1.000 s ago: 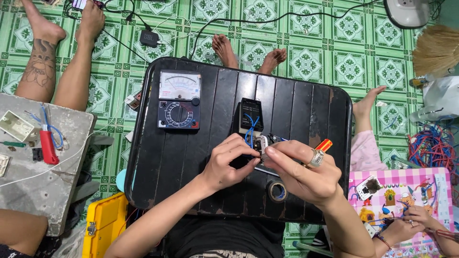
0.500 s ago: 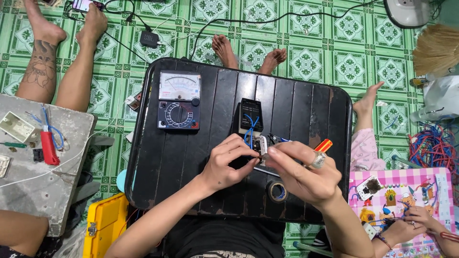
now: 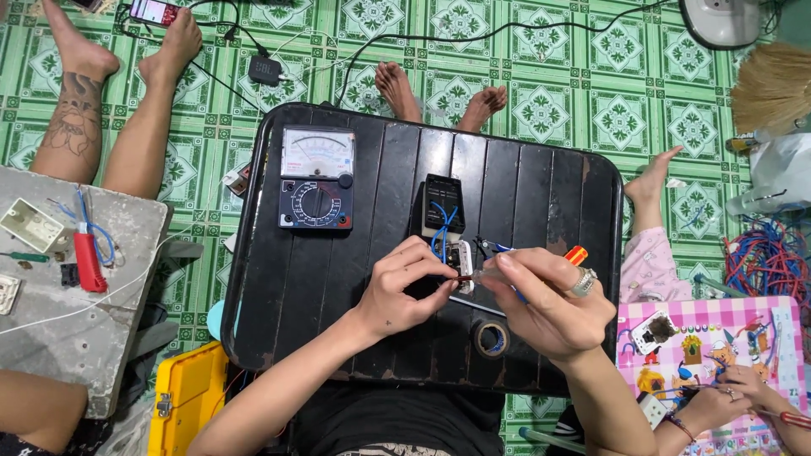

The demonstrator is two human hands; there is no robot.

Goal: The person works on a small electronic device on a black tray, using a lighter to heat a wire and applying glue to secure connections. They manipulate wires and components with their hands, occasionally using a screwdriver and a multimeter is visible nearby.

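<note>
left hand [image 3: 404,291] pinches blue wire [image 3: 439,236] | right hand [image 3: 545,300] grips screwdriver [image 3: 541,266] | black table [image 3: 279,295]

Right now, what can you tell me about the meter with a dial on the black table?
The analog meter lies flat near the far left corner of the black table, untouched. Its upper half is a pale scale window with a needle; its lower half is dark, with a round selector knob ringed by white markings. Both hands work away from it.

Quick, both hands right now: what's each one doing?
Left hand: closed, pinching the small white part with blue wires.
Right hand: closed around a screwdriver.
</note>
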